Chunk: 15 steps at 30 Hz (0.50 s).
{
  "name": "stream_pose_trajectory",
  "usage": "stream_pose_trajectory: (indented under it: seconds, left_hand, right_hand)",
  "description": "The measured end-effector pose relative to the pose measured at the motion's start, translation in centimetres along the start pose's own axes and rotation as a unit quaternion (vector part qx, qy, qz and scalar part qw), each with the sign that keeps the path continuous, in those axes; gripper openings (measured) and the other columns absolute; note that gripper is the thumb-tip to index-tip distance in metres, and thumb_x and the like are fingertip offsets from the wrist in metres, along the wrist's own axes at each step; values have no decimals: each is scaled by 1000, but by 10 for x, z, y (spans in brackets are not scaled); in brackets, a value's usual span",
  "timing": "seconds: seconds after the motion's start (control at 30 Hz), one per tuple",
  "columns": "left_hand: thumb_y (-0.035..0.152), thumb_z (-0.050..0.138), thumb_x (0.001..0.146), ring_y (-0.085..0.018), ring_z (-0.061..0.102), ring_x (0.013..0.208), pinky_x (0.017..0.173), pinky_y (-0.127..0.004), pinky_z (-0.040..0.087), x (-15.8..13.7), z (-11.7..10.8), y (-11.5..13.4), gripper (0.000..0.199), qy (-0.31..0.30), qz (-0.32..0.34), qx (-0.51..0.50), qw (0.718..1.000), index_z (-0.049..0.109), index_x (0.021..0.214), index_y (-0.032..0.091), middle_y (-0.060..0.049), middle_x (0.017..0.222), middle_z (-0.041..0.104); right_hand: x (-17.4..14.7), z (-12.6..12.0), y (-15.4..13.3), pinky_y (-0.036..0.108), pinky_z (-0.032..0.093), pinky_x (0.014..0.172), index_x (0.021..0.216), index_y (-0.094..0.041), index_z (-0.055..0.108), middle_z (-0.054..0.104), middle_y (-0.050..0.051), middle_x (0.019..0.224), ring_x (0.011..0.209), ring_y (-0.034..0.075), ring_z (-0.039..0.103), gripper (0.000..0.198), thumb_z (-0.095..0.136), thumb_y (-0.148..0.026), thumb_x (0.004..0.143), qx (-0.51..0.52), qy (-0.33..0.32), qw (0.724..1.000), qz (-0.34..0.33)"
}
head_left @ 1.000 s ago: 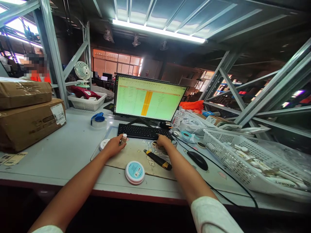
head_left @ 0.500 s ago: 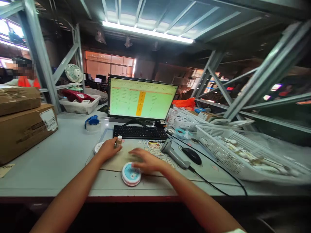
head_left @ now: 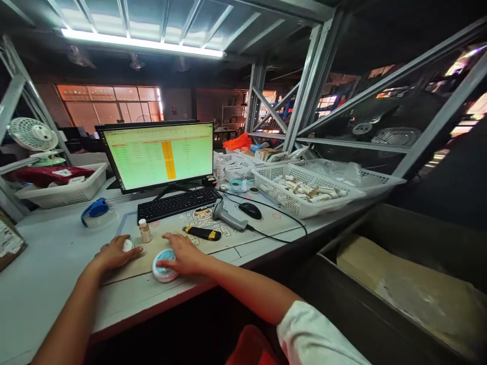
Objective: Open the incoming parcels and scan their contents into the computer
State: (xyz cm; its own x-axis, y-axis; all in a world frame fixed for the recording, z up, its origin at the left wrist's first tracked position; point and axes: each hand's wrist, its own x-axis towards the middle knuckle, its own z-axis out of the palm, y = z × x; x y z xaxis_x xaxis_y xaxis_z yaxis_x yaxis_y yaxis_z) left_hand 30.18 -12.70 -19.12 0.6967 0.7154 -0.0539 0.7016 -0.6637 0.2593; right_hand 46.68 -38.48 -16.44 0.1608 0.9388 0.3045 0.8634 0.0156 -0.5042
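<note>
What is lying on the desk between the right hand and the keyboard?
In the head view, a black and yellow utility knife lies on the mat between the right hand and the keyboard. Nothing else lies there.

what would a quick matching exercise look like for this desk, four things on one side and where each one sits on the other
Things:
1. round blue-topped tin
2. small bottle
3. barcode scanner
4. black and yellow utility knife

Places:
A. lying between the keyboard and the mouse
B. under the fingers of the right hand
C. standing upright on the mat, just beyond the left hand
D. lying flat on the mat, in front of the keyboard

Pairs: 1-B, 2-C, 3-A, 4-D
</note>
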Motion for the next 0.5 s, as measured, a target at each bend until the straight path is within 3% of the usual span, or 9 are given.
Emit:
stream_pose_trajectory:
  seconds: [0.1, 0.2, 0.27, 0.37, 0.43, 0.5]
  left_hand:
    - [74, 53, 77, -43, 53, 133, 114, -51, 39, -22, 5, -12, 95, 30, -4, 17, 999, 48, 151, 15, -19, 152, 51]
    - [68, 47, 81, -41, 57, 129, 111, -51, 43, -56, 1, -11, 84, 73, -38, -4, 997, 53, 145, 13, -20, 145, 56]
    - [69, 45, 83, -39, 58, 129, 110, -49, 45, -79, -4, -1, 82, 106, -38, -27, 993, 56, 141, 12, -20, 142, 58]
    - [68, 49, 83, -35, 57, 131, 114, -45, 43, -103, -8, 33, 77, 129, 35, -45, 990, 58, 138, 14, -16, 142, 60]
    - [65, 52, 84, -33, 57, 132, 115, -43, 42, -109, -8, 63, 74, 112, 84, -43, 989, 59, 138, 15, -15, 142, 60]
    - [60, 54, 85, -34, 57, 131, 114, -43, 42, -110, -8, 93, 71, 81, 106, -28, 991, 57, 140, 15, -14, 143, 60]
  right_hand:
    - [44, -16, -5, 50, 36, 119, 160, -22, 32, 34, 16, 164, 147, 32, 39, 82, 65, -58, 94, -26, 67, 996, -53]
    - [93, -14, -13, 54, 38, 115, 161, -32, 29, 20, 9, 171, 150, 35, 31, 84, 69, -57, 91, -86, 39, 992, -87]
    - [116, -5, -22, 54, 44, 109, 156, -30, 40, 30, 8, 167, 144, 37, 40, 78, 73, -54, 89, -107, -4, 991, -82]
    - [129, 3, -30, 44, 55, 92, 125, -17, 67, 59, 9, 143, 115, 30, 65, 39, 75, -34, 91, -110, -48, 991, -50]
    - [124, -5, -30, 39, 58, 84, 104, -12, 71, 69, 8, 124, 98, 24, 69, 17, 74, -19, 89, -108, -51, 992, -34]
    - [114, -22, -27, 38, 58, 83, 101, -11, 70, 70, 7, 113, 94, 20, 69, 13, 73, -18, 91, -88, -28, 995, -47]
